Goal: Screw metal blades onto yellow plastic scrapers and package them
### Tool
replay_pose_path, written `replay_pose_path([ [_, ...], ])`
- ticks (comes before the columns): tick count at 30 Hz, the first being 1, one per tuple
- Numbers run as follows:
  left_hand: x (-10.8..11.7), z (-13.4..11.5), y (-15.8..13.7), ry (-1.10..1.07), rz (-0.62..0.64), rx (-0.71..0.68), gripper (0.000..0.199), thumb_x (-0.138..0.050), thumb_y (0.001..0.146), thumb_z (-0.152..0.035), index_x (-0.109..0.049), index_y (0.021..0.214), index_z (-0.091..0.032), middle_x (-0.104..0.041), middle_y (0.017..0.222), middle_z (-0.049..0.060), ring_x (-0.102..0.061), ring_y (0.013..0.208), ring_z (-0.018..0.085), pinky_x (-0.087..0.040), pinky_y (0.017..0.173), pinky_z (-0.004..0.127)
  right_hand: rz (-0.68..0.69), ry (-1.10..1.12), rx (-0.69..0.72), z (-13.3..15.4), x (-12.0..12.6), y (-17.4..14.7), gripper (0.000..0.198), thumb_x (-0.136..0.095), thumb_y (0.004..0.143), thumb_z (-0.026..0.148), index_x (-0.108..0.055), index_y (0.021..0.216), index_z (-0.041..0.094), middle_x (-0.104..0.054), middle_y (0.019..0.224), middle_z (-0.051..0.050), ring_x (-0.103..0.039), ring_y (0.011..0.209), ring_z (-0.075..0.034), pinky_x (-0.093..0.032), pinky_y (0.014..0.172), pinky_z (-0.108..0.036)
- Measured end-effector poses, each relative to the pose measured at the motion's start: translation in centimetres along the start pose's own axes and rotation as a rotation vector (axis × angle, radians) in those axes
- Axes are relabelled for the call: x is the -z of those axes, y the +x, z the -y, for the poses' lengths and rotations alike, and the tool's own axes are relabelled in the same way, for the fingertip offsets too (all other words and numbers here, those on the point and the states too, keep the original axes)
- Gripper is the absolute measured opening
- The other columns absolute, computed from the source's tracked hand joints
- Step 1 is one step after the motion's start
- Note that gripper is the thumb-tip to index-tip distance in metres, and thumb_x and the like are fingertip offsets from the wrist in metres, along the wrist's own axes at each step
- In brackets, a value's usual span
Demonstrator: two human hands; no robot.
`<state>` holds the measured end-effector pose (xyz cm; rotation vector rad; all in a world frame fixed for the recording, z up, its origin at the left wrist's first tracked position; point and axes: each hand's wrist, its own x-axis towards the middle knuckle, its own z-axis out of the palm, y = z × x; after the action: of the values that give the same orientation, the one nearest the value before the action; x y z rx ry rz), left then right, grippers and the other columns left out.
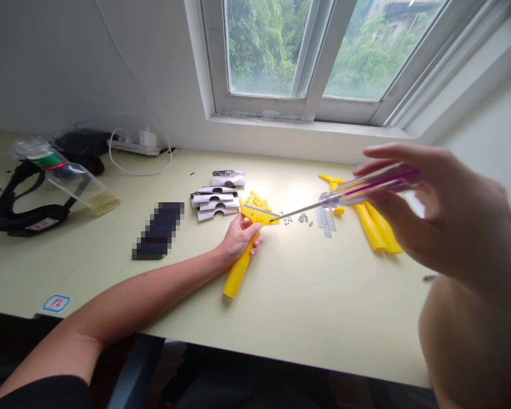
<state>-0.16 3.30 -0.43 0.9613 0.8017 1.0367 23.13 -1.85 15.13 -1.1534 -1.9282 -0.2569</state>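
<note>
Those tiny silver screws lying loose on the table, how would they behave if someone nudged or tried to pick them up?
The screws look very small and scattered, so a nudge would probably send them rolling or skidding over the smooth table. They seem fiddly to pinch with bare fingers. Being metal, they are likely stiff and sturdy, though light enough to flick away, perhaps toward the yellow handles.

One head-worn view looks forward and down across the pale yellow-green worktop (pixel 306 307), near the hands, white-framed window (pixel 306 57) at upper frame.

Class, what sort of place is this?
Probably a home or small workshop desk by a window: yellow scraper parts, loose screws and a power strip lie on the table.
</note>
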Motion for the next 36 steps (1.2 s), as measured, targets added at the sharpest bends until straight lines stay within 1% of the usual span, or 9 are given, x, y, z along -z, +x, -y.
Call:
replay_pose_path([
  [3, -0.2, 0.0, -0.1, 0.014, -0.006, -0.013, 0.043, -0.072, 0.073, -0.032, -0.044, 0.105, -0.022, -0.055, 0.090, -0.003, -0.047, 0.046, 0.004, -0.035, 0.032, 0.016, -0.015, -0.298, 0.030, 0.2, 0.7, -0.1, 0.030, -0.059, 0.088, 0.040, -0.060, 0.116, 0.028, -0.069, 0.085, -0.001, -0.067, 0.074, -0.020, -0.053, 0.068, -0.035],
  [7, -0.4, -0.1, -0.1, 0.017, -0.074, -0.019, 0.040, -0.071, 0.073, -0.029, -0.045, 0.102, -0.021, -0.054, 0.089, -0.003, -0.046, 0.046, 0.003, -0.035, 0.032, 0.016, 0.220, -0.163, 0.087, 0.3, 0.8, -0.2, 0.054, -0.053, 0.089, 0.046, -0.042, 0.139, 0.028, -0.067, 0.109, -0.007, -0.067, 0.079, -0.021, -0.054, 0.071, -0.037],
  [10, -0.5, -0.1, -0.2, 0.018, -0.064, -0.027, 0.039, -0.070, 0.073, -0.030, -0.044, 0.101, -0.021, -0.055, 0.089, -0.002, -0.046, 0.046, 0.003, -0.034, 0.031, 0.016, 0.114, -0.259, 0.036, 0.3, 0.8, -0.2, 0.040, -0.056, 0.088, 0.047, -0.054, 0.123, 0.028, -0.067, 0.084, -0.002, -0.065, 0.066, -0.019, -0.050, 0.057, -0.032],
  [13, -0.5, -0.1, -0.3, 0.011, -0.082, -0.031, 0.038, -0.069, 0.074, -0.028, -0.044, 0.101, -0.021, -0.054, 0.090, -0.002, -0.046, 0.046, 0.003, -0.035, 0.031, 0.016, 0.219, -0.151, 0.077, 0.2, 0.9, -0.1, 0.052, -0.053, 0.090, 0.046, -0.043, 0.137, 0.028, -0.067, 0.107, -0.006, -0.068, 0.083, -0.021, -0.052, 0.065, -0.034],
  [21, -0.3, 0.2, -0.2, -0.015, -0.078, -0.034, 0.037, -0.067, 0.075, -0.028, -0.041, 0.101, -0.022, -0.052, 0.086, -0.004, -0.046, 0.046, 0.003, -0.034, 0.031, 0.015, 0.234, -0.237, 0.026, -1.6, 0.8, -0.2, 0.056, -0.050, 0.087, 0.058, -0.046, 0.135, 0.030, -0.069, 0.096, -0.005, -0.068, 0.073, -0.020, -0.048, 0.056, -0.033],
  [24, -0.4, 0.2, -0.1, -0.010, -0.063, -0.035, 0.036, -0.065, 0.076, -0.028, -0.040, 0.102, -0.023, -0.052, 0.087, -0.004, -0.046, 0.045, 0.003, -0.033, 0.031, 0.015, 0.122, -0.341, -0.022, -2.3, 0.8, -0.4, 0.039, -0.055, 0.086, 0.059, -0.059, 0.113, 0.031, -0.067, 0.073, 0.001, -0.063, 0.057, -0.014, -0.043, 0.046, -0.026],
  [28, -0.4, 0.3, -0.1, -0.005, -0.082, -0.045, 0.035, -0.065, 0.077, -0.028, -0.040, 0.101, -0.023, -0.049, 0.082, -0.005, -0.045, 0.044, 0.003, -0.033, 0.031, 0.015, 0.261, -0.179, 0.068, -2.1, 0.9, -0.4, 0.049, -0.053, 0.087, 0.055, -0.049, 0.128, 0.028, -0.069, 0.104, -0.004, -0.069, 0.076, -0.016, -0.053, 0.059, -0.027],
  [32, -0.1, 0.5, -0.1, -0.007, -0.046, -0.055, 0.036, -0.065, 0.079, -0.029, -0.040, 0.104, -0.023, -0.051, 0.088, -0.004, -0.045, 0.045, 0.003, -0.034, 0.032, 0.015, 0.149, -0.333, 0.024, -1.3, 0.8, -0.3, 0.039, -0.054, 0.088, 0.057, -0.058, 0.112, 0.027, -0.069, 0.078, -0.001, -0.068, 0.066, -0.020, -0.049, 0.052, -0.030],
  [36, -0.1, 0.6, 0.0, -0.002, -0.058, -0.044, 0.036, -0.065, 0.079, -0.032, -0.039, 0.102, -0.023, -0.051, 0.085, -0.004, -0.044, 0.045, 0.003, -0.034, 0.032, 0.016, 0.286, -0.217, 0.052, -0.9, 0.6, -0.2, 0.046, -0.049, 0.090, 0.055, -0.051, 0.126, 0.027, -0.070, 0.091, -0.004, -0.069, 0.073, -0.022, -0.053, 0.061, -0.034],
])
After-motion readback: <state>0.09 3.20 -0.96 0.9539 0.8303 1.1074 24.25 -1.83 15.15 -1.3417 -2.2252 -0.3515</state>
